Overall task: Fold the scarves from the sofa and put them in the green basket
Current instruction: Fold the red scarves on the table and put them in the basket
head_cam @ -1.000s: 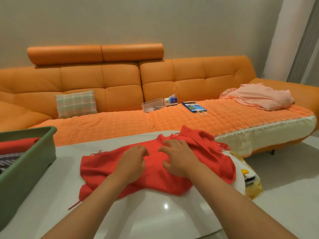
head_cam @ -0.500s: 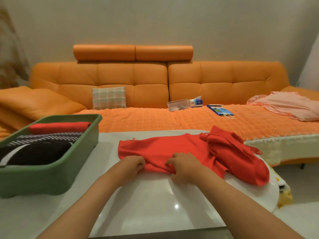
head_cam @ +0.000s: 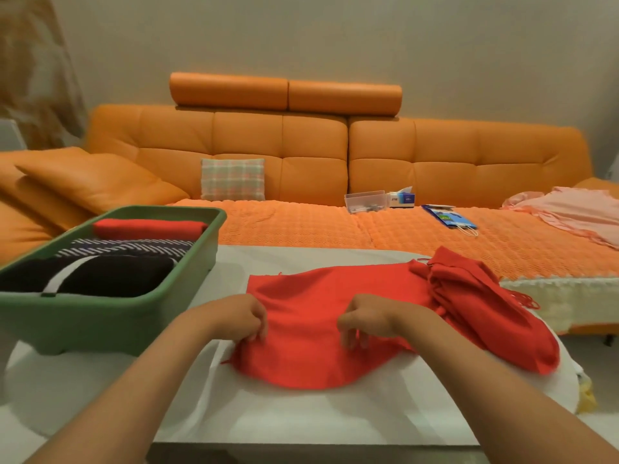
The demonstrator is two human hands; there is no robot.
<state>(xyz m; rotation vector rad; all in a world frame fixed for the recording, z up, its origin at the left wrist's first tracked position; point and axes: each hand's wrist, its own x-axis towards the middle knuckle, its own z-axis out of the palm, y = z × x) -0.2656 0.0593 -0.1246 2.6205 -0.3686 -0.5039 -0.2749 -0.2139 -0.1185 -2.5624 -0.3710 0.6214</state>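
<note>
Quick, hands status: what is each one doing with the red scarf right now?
Left hand: closed, pinching the near edge of the red scarf on the white table.
Right hand: closed, pinching the same scarf's near edge.

A plain beige wall (head_cam: 335, 38) is seen across the back of the room, warmly lit. Along it an orange leather couch (head_cam: 435, 162) is set, with two raised roll headrests (head_cam: 284, 92) on top. The seat is covered by an orange textured throw (head_cam: 301, 226) edged in cream. A plaid cushion (head_cam: 232, 179) is propped against the backrest, and a large orange leather pillow (head_cam: 93, 179) is laid at the far left. A glossy white table (head_cam: 301, 413) fills the foreground, where a lamp's glare is reflected.
</note>
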